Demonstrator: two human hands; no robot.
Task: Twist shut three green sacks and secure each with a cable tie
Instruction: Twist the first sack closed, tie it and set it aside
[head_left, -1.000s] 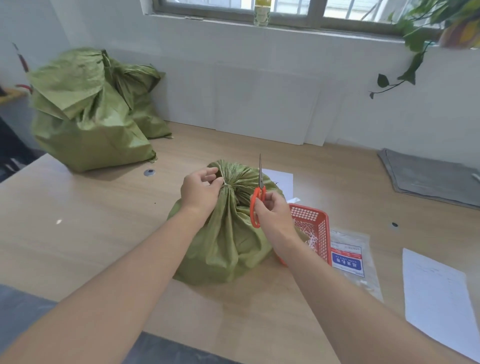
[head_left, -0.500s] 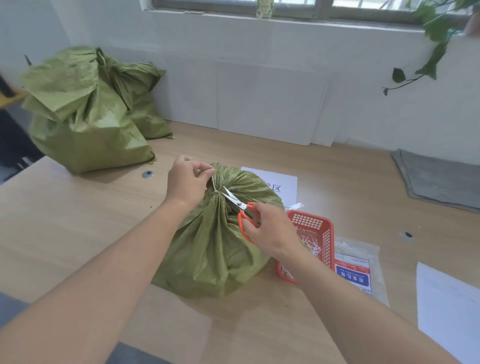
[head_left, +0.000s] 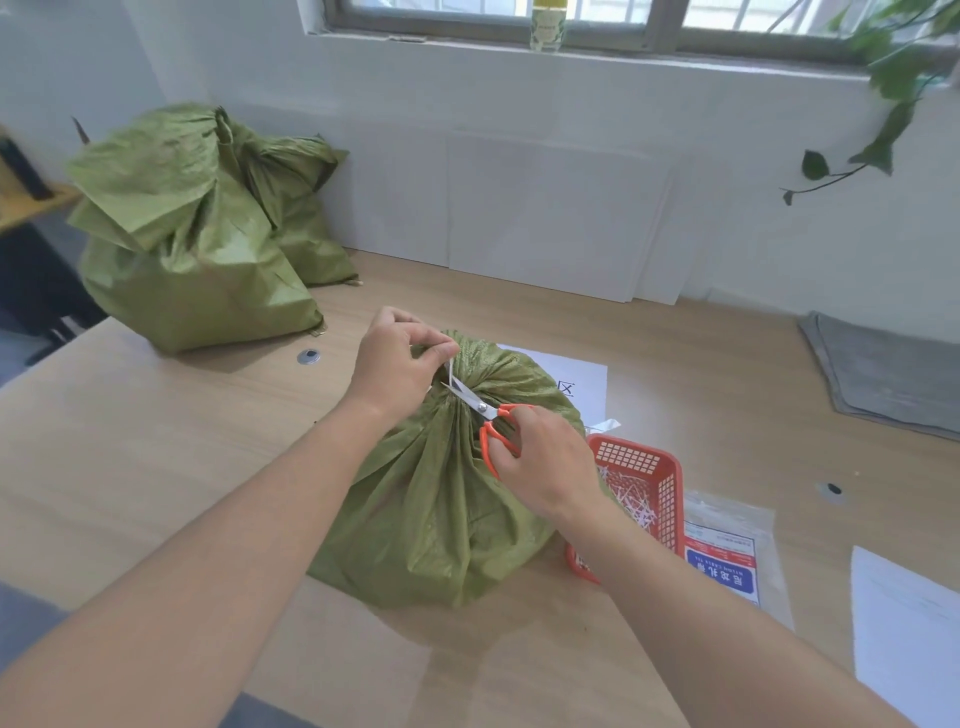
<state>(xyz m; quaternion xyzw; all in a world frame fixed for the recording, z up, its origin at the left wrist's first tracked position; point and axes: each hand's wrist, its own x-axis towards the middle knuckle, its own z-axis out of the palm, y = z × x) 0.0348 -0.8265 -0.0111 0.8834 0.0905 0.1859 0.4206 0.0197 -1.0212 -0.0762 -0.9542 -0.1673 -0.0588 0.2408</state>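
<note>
- Pale wood counter (head_left: 156, 441) under a window, white wall behind.
- Mid-counter, close in: near green sack (head_left: 447, 519), neck gathered and cinched by a white cable tie (head_left: 451, 370), tail standing up.
- Left hand (head_left: 395, 364): fingers (head_left: 431, 347) pinching the tail taut above the neck.
- Right hand (head_left: 545, 467): curled through the orange loops of the scissors (head_left: 483, 410), blades slightly parted at the tail's base.
- Probably light, soft, crinkly woven plastic that slumps readily; best gripped at the bunched neck. Tie thin and springy, likely slick.
- Blade tips right against the fabric, so some risk of nicking it.
- Just beside the sack, right: red basket (head_left: 670, 483) of white offcuts, then a packet of ties (head_left: 727, 556) and paper sheets.
- Well apart, far left by the wall: two more green sacks (head_left: 182, 249), tops bunched; ties too small to confirm.
</note>
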